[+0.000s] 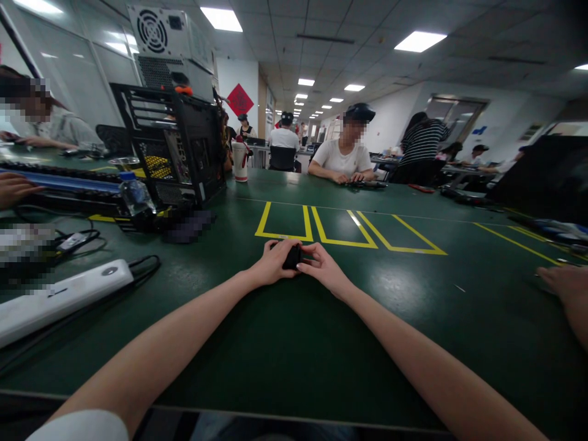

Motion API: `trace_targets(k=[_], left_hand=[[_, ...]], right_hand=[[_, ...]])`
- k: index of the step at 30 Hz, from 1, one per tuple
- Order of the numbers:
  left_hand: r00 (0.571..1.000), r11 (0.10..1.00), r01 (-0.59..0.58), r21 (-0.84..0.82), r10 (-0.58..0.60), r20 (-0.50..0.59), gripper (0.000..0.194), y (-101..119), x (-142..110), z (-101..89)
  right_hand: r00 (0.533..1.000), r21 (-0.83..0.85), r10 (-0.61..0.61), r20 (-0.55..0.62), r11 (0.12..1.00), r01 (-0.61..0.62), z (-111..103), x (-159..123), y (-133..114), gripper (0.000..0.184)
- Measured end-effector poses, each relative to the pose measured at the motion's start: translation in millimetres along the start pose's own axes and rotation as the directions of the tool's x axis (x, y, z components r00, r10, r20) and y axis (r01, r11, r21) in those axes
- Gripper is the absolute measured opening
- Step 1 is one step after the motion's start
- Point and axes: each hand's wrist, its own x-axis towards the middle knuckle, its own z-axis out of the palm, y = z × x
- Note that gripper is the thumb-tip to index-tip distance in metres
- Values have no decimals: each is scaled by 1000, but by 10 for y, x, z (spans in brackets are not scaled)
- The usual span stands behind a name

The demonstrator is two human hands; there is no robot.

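Observation:
A small black box-shaped object is between my hands, low over the green table; its exact kind I cannot make out. My left hand wraps round it from the left, thumb underneath and fingers over the top. From the right, my right hand pinches its edge with thumb and fingertips. Just beyond the hands lie yellow tape outlines on the tabletop. Part of the black object is covered by my left fingers.
A white power strip with a black cable lies at left. Behind it stand a plastic bottle, an open black computer case and a paper cup. A co-worker's hand rests at right; another person sits opposite.

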Motion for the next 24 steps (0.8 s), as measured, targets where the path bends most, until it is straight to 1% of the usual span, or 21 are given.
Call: trace_targets(k=[3, 6, 8, 10, 12, 14, 17, 20, 24], left_hand=[[1000, 1000, 1, 0, -1, -3, 58, 8, 4, -3], [1000, 1000, 12, 5, -12, -6, 59, 5, 8, 2], [1000, 1000, 19, 7, -19, -6, 59, -1, 8, 8], [1000, 1000, 20, 6, -20, -8, 60, -7, 5, 12], [1000, 1000, 16, 1, -16, -10, 59, -11, 1, 15], [1000, 1000, 13, -4, -13, -8, 58, -14, -1, 15], [1000, 1000, 11, -8, -12, -6, 58, -15, -1, 11], [1000, 1000, 5, -8, -5, -8, 59, -13, -1, 6], [1000, 1000, 21, -6, -21, -9, 62, -13, 0, 7]], right_hand=[[998, -23, 41, -56, 999, -43, 18, 14, -2, 28], [994, -16, 63, -86, 998, -65, 31, 35, 12, 31], [994, -29, 69, -86, 997, -71, 33, 42, 20, 35], [996, -57, 60, -60, 996, -63, 29, 40, 24, 35], [1000, -57, 22, -15, 998, -23, 23, 32, 28, 32], [1000, -16, -25, 14, 1000, 26, 21, 23, 36, 31], [999, 12, -41, -19, 999, 41, 30, 19, 49, 29], [997, -22, -18, -72, 1000, 17, 49, 28, 47, 23], [997, -42, 11, -82, 999, -15, 59, 44, 21, 26]])
